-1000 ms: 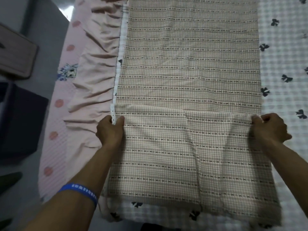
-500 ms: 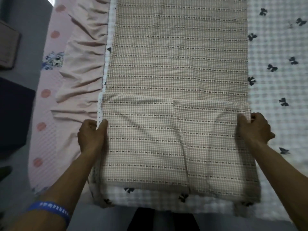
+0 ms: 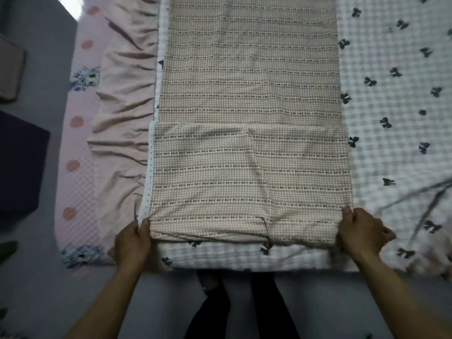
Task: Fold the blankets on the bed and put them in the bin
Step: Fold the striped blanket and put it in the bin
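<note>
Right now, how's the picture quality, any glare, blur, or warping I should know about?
Head view: dim, flat indoor light; a bright glare patch on the floor at top left. Wide-angle warping bows the beige blanket edges and the bed sheet. The centre is fairly sharp; the corners go soft, and the bow prints look smeared at far right. Both hands, left and right, are readable, gripping the blanket's near corners.

The beige checked blanket (image 3: 249, 94) with rows of small dark bows lies flat in a long strip from 12 o'clock down to 6. Its near end is folded back over itself, the doubled panel's fold at the bed's (image 3: 391, 118) near edge.
</note>
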The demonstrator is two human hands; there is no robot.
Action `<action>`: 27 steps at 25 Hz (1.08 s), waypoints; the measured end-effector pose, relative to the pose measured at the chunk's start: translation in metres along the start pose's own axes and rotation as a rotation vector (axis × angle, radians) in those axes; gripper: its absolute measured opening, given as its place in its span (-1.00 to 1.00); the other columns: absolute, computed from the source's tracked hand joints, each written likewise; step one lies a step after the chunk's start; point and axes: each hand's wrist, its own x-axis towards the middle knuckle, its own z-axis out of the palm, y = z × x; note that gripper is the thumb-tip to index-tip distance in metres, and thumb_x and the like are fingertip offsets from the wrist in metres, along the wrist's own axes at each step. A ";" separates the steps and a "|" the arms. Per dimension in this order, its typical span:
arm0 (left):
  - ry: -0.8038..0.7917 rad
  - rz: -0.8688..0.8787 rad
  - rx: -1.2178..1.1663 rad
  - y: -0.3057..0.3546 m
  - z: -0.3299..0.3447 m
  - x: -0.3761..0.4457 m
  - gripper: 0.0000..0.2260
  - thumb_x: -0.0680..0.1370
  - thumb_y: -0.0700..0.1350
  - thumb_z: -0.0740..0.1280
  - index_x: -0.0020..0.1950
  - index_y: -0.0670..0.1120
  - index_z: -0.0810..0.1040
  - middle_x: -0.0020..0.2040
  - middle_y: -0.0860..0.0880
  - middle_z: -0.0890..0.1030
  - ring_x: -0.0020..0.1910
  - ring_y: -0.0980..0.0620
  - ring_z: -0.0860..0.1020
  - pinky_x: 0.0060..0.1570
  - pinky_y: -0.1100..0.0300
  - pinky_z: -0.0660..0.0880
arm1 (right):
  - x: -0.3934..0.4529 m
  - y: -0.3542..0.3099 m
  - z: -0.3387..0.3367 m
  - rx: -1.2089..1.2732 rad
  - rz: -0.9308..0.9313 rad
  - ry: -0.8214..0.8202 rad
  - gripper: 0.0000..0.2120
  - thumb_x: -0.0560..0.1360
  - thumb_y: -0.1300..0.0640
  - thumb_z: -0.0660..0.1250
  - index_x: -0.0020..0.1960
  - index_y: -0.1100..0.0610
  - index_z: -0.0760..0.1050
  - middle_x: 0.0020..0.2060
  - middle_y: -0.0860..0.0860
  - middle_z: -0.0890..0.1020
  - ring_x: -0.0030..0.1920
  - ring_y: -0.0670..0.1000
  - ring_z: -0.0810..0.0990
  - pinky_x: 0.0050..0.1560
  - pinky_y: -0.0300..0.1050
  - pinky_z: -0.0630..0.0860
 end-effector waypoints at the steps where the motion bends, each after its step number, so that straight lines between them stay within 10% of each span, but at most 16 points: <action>1: 0.026 -0.023 -0.061 0.002 -0.001 -0.005 -0.67 0.54 0.13 0.27 -0.12 -0.15 0.53 -0.20 -0.19 0.60 -0.15 -0.21 0.56 -0.15 0.03 0.43 | -0.002 0.001 0.000 0.027 0.029 0.005 -0.56 0.57 -0.15 0.01 -0.19 0.15 0.45 -0.19 0.28 0.61 -0.02 0.30 0.54 0.19 0.15 0.25; 15: -0.165 -0.170 -0.333 -0.027 0.017 -0.029 -0.85 0.39 -0.19 0.52 -0.11 -0.13 0.60 -0.20 -0.07 0.63 -0.20 -0.03 0.57 -0.12 0.12 0.51 | -0.037 0.017 0.005 0.118 0.128 -0.060 -0.56 0.43 -0.13 0.10 0.07 0.17 0.48 -0.01 0.31 0.60 0.09 0.34 0.51 0.20 0.18 0.26; 23: -0.196 0.320 0.257 -0.042 -0.026 0.020 -0.89 0.43 -0.17 0.51 -0.15 -0.22 0.70 -0.20 -0.22 0.60 -0.21 -0.21 0.58 -0.25 0.12 0.35 | -0.014 0.036 -0.015 0.185 0.160 -0.065 -0.66 0.60 -0.02 0.22 0.06 0.25 0.59 0.05 0.33 0.61 0.13 0.35 0.53 0.23 0.25 0.35; 27: -0.270 0.235 0.271 -0.029 -0.033 0.017 -0.88 0.43 -0.18 0.50 -0.05 -0.14 0.71 -0.10 -0.21 0.64 -0.13 -0.21 0.60 -0.18 0.09 0.43 | -0.011 0.031 -0.025 0.149 0.177 -0.155 -0.77 0.52 -0.06 0.33 -0.03 0.11 0.59 0.04 0.22 0.64 0.13 0.29 0.54 0.29 0.28 0.35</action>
